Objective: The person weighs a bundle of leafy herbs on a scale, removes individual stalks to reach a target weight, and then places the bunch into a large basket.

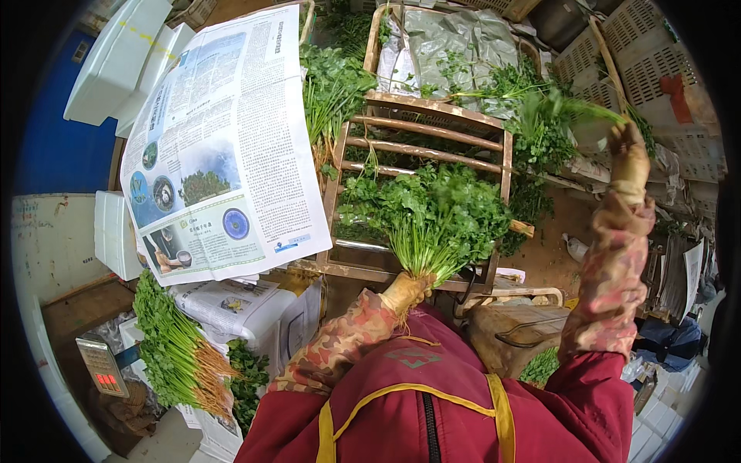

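My left hand (407, 292), in a dirty yellowish glove, is closed around the lower stems of a leafy bunch of coriander (440, 212). The bunch fans out over a rusty metal rack (503, 166), and its root ends hang below my fist. Out to the right, my raised right hand (630, 160) pinches the stem ends of a few loose coriander sprigs (583, 109), whose leaves point left and are blurred. Beyond the rack, more coriander (494, 81) lies on grey-green plastic sheeting (463, 42) in a crate.
Newspaper sheets (231, 147) cover a stack at the left, near white foam boxes (116, 65). Rooted coriander (181, 347) lies at the lower left beside a scale with a lit red display (104, 370). Perforated plastic crates (617, 46) line the right side.
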Demonstrator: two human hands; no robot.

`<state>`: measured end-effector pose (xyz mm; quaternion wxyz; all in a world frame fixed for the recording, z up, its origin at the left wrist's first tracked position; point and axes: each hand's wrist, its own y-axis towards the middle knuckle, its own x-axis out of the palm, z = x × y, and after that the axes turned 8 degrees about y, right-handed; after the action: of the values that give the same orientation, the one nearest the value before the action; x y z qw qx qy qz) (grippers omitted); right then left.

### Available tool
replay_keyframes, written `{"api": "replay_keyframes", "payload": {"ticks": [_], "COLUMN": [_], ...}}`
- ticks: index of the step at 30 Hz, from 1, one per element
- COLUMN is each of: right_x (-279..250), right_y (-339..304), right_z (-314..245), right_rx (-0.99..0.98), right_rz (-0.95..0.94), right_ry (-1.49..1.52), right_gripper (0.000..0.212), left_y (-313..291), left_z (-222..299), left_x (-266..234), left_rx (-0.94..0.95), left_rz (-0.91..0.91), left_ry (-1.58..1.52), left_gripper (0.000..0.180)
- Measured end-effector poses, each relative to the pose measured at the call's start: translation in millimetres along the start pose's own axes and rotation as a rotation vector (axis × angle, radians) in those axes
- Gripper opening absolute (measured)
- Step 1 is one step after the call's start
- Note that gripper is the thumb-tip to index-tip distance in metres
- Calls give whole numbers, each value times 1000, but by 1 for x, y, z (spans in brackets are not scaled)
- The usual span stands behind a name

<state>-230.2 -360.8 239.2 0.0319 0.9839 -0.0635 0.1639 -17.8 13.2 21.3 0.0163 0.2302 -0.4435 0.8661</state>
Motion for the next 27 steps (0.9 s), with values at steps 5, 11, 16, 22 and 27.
{"api": "replay_keyframes", "payload": {"ticks": [5, 11, 16, 22, 27], "right_x": [4, 57, 11, -7, 4], "right_y": [-58, -236, -251, -250, -253], "right_z": [33, 109, 158, 132, 137], "right_rx": [-129, 14, -642, -1016, -1064], "right_rz": [-280, -1673, -1804, -1526, -1607], "right_ry": [-721, -1434, -1657, -1372, -1324], "right_gripper": [54, 46, 39, 41, 29], "left_y": [5, -11, -7, -16, -4], "left_z": [-9, 3, -7, 7, -13], "left_x": [4, -3, -9, -1, -10], "left_rx": [79, 167, 348, 44, 194], "left_rz": [46, -55, -149, -185, -202], "left_ry": [1, 171, 222, -136, -164], "left_gripper": [25, 31, 29, 26, 31]}}
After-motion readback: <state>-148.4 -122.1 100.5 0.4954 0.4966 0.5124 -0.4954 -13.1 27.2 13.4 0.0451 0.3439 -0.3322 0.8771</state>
